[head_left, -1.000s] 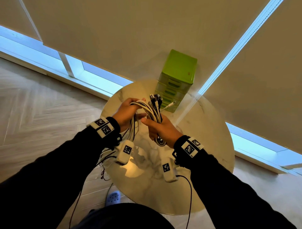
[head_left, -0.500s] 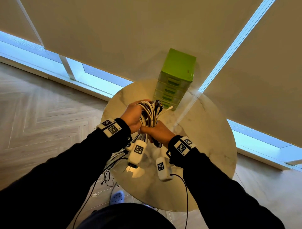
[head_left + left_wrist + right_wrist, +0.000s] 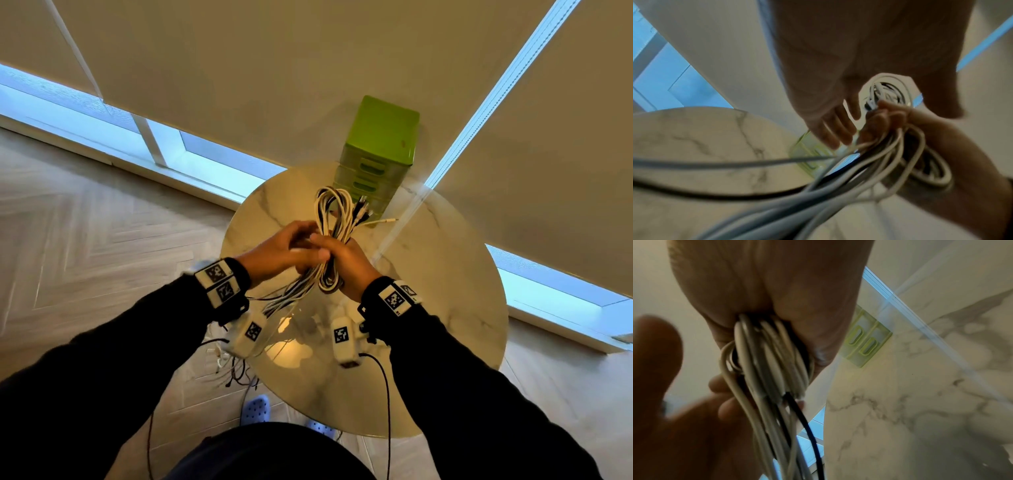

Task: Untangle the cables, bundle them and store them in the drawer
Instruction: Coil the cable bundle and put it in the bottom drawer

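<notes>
1. Head view shows us standing over a round marble table [image 3: 445,308], with both hands raised above it and a bundle of cables [image 3: 334,219] held between them.
2. Our right hand [image 3: 346,263] has its fingers [image 3: 882,112] curled round the middle of the folded bundle, so a loop sticks out above the fist and a shorter loop hangs below it.
3. Our left hand [image 3: 277,253] lies just beside the right one and touches it. In the left wrist view its fingers [image 3: 830,129] are fairly straight and slightly spread, beside the bundle; we cannot tell whether they pinch a strand.
4. Loose white and black tails [image 3: 287,294] run from the bundle down past the left wrist and over the table edge toward the floor.
5. We judge the step in hand to be bundling: the cables are gathered into loops, but the tails are not yet wound in.
6. The green drawer unit [image 3: 380,147] stands at the far edge of the table, past the hands, and all the drawers we can see look closed.
7. The next move, as we judge it, calls for keeping a firm hold with the right hand while the left draws up the hanging tails and wraps them round the waist of the bundle.
8. After that one hand must come free to pull a drawer open.
</notes>
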Tool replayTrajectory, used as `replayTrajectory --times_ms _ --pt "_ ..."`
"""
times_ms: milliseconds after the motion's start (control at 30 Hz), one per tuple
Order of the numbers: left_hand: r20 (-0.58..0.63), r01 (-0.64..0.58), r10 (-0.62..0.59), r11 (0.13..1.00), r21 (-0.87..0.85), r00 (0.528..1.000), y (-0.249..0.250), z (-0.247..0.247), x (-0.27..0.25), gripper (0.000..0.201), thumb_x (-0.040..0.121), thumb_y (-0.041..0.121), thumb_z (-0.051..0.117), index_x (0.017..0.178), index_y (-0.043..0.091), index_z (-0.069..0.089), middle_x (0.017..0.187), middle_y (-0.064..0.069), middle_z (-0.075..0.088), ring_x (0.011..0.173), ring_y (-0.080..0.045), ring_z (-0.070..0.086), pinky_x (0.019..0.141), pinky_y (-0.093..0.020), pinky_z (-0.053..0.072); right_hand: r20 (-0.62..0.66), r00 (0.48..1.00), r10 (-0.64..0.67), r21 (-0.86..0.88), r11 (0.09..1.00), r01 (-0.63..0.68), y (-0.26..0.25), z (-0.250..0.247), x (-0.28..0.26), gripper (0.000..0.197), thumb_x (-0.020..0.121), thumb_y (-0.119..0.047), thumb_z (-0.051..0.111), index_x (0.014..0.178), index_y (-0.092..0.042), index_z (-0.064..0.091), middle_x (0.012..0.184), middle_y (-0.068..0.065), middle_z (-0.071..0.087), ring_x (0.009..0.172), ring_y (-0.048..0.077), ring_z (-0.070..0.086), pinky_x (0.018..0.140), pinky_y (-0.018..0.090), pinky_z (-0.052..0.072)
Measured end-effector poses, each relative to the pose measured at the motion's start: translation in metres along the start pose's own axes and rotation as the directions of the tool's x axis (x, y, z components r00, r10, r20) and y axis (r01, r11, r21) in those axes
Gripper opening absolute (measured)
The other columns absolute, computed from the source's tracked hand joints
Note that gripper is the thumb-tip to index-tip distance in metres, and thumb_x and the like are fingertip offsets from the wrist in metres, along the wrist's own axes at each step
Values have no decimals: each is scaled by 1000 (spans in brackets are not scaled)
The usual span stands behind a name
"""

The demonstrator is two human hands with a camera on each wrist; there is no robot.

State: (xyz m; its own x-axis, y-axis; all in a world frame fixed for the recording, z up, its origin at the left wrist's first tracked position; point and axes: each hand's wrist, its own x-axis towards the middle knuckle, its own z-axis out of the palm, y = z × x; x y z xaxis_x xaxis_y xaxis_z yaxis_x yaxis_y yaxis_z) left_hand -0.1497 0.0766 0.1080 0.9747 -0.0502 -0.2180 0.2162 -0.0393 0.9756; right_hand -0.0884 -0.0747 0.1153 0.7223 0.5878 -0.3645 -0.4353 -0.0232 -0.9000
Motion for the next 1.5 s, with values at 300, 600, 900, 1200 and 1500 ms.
replayTrajectory --times_ms 300,600,900,1200,1500 --pt "172 179 -209 968 176 963 -33 21 -13 20 103 22 55 102 6 67 74 0 72 69 -12 69 83 -40 59 39 999 -3 168 986 -4 -24 31 -1 34 94 -15 63 62 -10 56 52 8 52 66 31 66 85 43 56" --pt "82 79 -136 869 489 987 -12 1 -17 33 94 43 68 88 11 61 57 -4 59 45 -15 54 46 -24 47 109 992 61 -21 998 -59 -57 13 2 40 97 -29 63 63 -17 45 50 1 36 39 13 30 45 26 29" --pt "26 25 -70 637 770 997 -14 -26 -18 36 83 61 66 72 28 62 64 6 62 60 -12 62 63 -35 54 -27 995 96 -878 474 -70 -63 -11 -5 72 69 -78 67 67 -6 73 45 5 56 40 19 48 46 28 43" --pt "-110 -10 120 719 695 987 -1 -24 -14 20 68 45 77 85 34 74 80 16 72 75 -4 67 74 -38 58 93 965 247 -854 517 -50 -21 -9 -11 29 68 -31 89 61 -19 64 56 -4 63 45 9 51 50 23 40" --pt "-219 -65 222 828 557 950 -13 -27 -17 14 84 25 76 87 33 65 77 13 68 71 1 62 65 -19 44 -36 972 230 -662 723 -196 -24 -2 -18 14 75 -9 60 62 -3 62 52 10 55 41 19 42 42 18 33"
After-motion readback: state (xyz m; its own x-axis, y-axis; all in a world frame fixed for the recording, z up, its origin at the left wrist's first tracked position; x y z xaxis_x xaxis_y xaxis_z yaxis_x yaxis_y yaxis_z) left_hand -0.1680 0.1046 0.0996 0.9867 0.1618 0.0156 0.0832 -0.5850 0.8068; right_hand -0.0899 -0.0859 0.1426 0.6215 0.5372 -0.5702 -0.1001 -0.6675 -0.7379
